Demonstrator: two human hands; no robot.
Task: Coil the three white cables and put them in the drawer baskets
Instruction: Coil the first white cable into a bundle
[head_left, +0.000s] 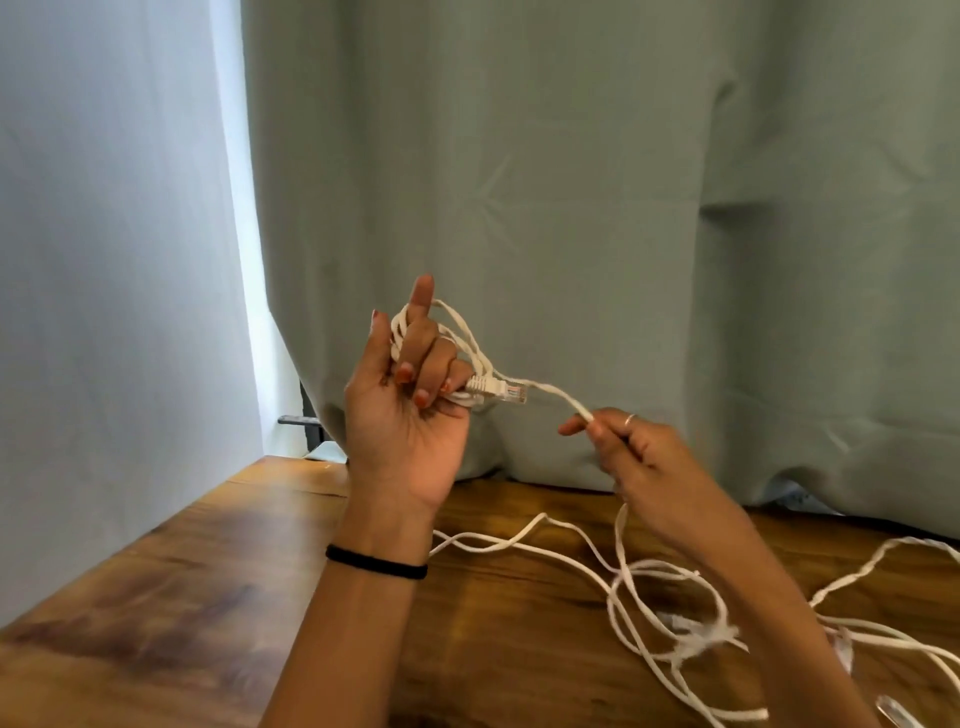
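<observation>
We read no brand, label or writing on any item in view. The work surface was a wooden table (218, 597) with a glossy brown grain, running from the near left to the far right. Behind it hung a grey-green curtain (571, 182), its hem resting on the far edge of the table. To the left stood a pale blue-white panel (114, 234), with a bright gap between panel and curtain.

The left hand (405, 410) was raised above the table, palm toward the camera, index finger straight up and the other fingers curled. Several turns of a white cable (457, 332) were wound around this hand and gripped under the curled fingers. The cable's clear-tipped plug (498, 388) projected to the right from under those fingers. A black band (376, 562) circled the left wrist.

The right hand (639, 457), just right of the left and slightly lower, pinched the same cable between thumb and fingertips. The cable ran taut from the coil to this pinch, then dropped below the right hand to the table.

The loose cables (665, 613) lay tangled on the table at the near right, under and beyond the right forearm. We could not tell them apart within the tangle.
</observation>
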